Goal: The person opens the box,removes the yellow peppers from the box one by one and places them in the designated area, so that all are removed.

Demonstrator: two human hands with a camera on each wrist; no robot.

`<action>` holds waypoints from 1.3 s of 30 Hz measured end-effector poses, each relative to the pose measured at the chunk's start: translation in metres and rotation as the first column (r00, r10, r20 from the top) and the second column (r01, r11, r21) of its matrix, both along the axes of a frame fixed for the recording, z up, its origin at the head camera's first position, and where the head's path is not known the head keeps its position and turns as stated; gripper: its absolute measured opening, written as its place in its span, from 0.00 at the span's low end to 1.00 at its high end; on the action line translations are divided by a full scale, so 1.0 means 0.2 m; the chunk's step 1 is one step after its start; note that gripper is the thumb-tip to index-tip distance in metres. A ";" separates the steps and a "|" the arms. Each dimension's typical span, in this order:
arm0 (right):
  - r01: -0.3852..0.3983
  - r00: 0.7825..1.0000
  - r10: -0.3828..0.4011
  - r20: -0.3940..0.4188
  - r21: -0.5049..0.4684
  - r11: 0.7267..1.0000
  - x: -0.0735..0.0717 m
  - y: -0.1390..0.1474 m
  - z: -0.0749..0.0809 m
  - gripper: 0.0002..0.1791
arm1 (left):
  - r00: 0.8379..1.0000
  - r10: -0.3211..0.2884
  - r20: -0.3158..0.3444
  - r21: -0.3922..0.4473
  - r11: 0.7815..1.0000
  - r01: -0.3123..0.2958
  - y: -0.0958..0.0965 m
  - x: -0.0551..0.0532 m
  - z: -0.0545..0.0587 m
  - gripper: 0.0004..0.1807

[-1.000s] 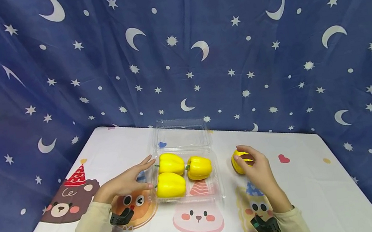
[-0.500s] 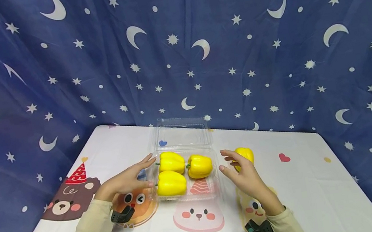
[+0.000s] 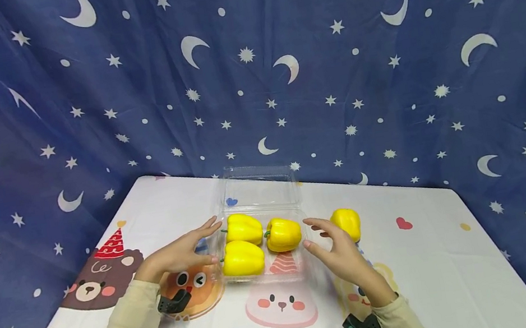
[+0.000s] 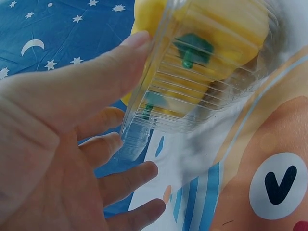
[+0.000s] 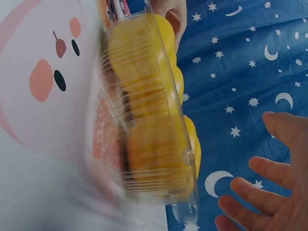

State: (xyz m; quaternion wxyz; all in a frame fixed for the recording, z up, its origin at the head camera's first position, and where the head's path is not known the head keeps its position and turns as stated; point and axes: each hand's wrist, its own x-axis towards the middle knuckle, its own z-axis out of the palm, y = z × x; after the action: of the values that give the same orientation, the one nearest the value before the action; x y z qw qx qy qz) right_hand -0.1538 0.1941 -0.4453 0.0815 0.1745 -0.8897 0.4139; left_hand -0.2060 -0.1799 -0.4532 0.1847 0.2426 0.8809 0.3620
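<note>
A clear plastic clamshell box (image 3: 270,278) stands open on the table, its lid (image 3: 259,193) folded back. Inside are a bell pepper (image 3: 244,229) at back left, another bell pepper (image 3: 242,259) at front left and a third bell pepper (image 3: 285,234) at right, all yellow. My left hand (image 3: 177,255) is at the box's left side, fingers extended; in the left wrist view the thumb (image 4: 115,62) lies along the rim. My right hand (image 3: 339,251), fingers spread and holding nothing, is just off the box's right side. Beyond it a loose yellow bell pepper (image 3: 347,224) sits on the table.
A white tablecloth (image 3: 427,270) with cartoon prints and lettering covers the table. Behind and along the sides hangs a dark blue curtain (image 3: 250,75) with moons and stars. Each wrist wears a small black camera, such as the right wrist's camera (image 3: 363,326).
My right hand has let go of the loose bell pepper and moved left to the box's right side, leaving that pepper on the table. The left hand stays at the box.
</note>
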 end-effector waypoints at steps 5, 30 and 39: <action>-0.010 1.000 0.010 0.013 0.002 1.000 -0.02 -0.02 0.00 0.26 | 1.000 0.006 0.001 -0.002 1.000 -0.006 0.01 -0.01 0.00 0.47; -0.032 0.996 0.026 0.087 0.074 0.997 -0.14 -0.13 -0.04 0.26 | 1.000 0.010 0.013 -0.006 1.000 -0.010 0.01 0.00 0.00 0.47; -0.060 0.996 0.053 0.070 0.101 0.993 -0.19 -0.15 -0.05 0.28 | 1.000 0.004 0.005 -0.003 1.000 -0.004 0.01 0.01 0.01 0.47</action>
State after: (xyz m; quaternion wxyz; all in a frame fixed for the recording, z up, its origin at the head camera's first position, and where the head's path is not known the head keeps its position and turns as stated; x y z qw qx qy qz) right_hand -0.1920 0.1642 -0.4561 0.0308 0.1898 -0.9068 0.3752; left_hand -0.2043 -0.1777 -0.4515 0.1866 0.2394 0.8814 0.3618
